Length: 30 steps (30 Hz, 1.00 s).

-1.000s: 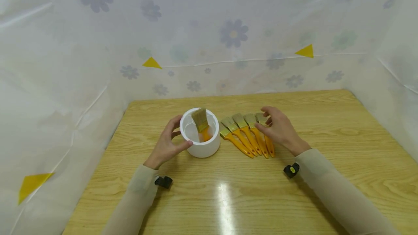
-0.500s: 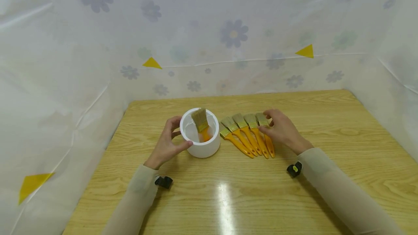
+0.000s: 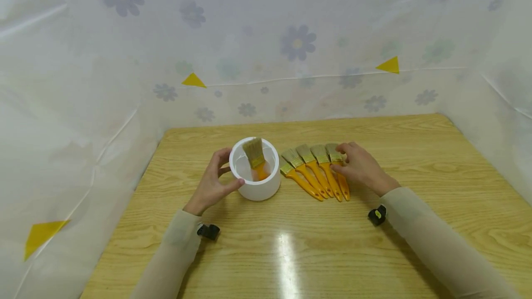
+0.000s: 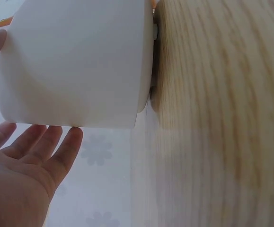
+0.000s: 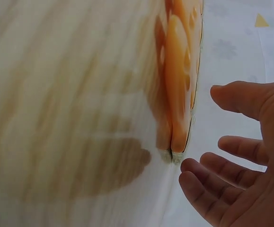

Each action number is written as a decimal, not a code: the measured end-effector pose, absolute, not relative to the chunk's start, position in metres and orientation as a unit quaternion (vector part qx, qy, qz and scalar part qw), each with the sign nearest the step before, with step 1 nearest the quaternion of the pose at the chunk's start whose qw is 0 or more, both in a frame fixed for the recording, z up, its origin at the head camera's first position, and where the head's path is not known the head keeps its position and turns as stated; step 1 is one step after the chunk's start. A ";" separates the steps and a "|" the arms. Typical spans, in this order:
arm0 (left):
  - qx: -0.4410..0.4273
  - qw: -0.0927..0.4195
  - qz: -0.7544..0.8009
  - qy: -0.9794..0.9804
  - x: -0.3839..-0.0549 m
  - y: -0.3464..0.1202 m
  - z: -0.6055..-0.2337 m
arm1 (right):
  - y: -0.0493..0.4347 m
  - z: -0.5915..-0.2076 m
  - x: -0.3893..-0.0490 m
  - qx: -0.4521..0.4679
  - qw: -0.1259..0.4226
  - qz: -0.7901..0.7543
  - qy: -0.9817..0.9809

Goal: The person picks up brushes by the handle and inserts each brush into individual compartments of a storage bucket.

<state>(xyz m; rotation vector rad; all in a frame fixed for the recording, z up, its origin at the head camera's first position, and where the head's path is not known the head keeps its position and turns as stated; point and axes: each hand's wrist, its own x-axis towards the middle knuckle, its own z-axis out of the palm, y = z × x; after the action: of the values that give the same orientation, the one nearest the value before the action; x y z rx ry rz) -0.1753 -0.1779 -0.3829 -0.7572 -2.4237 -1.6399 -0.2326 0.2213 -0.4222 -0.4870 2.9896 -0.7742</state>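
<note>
A white round container [image 3: 258, 192] stands on the table with one paintbrush [image 3: 255, 152] inside, bristles up and leaning. My left hand [image 3: 211, 182] holds the container from its left side, thumb at the rim; in the left wrist view its fingertips touch the white wall [image 4: 75, 66]. Several paintbrushes [image 3: 306, 180] with orange handles lie fanned out to the right of the container. Over the rightmost paintbrush [image 3: 342, 189] is my right hand [image 3: 360, 166], fingers spread and loosely bent. The right wrist view shows a gap between that hand and the orange handles [image 5: 177, 71].
The wooden table [image 3: 232, 257] has a bright reflection near its front. Behind it hangs a flower-printed sheet [image 3: 266, 59] with yellow triangles on it. Pale sheeting [image 3: 75, 142] also encloses the left and right sides.
My right hand has shifted slightly right and toward me, uncovering more of the rightmost paintbrush's bristles. The left hand, the container and the paintbrushes look unmoved.
</note>
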 end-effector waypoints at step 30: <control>-0.250 0.054 -0.536 -0.805 -0.174 -0.178 -0.381 | 0.222 -0.423 -0.237 -0.187 0.038 -0.166 0.967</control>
<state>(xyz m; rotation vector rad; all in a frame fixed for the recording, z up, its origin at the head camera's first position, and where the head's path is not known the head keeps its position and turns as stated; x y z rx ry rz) -0.1738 -0.1784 -0.3814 -0.7589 -2.4460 -1.6277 -0.2368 0.2218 -0.4235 -0.5733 2.9686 -0.5100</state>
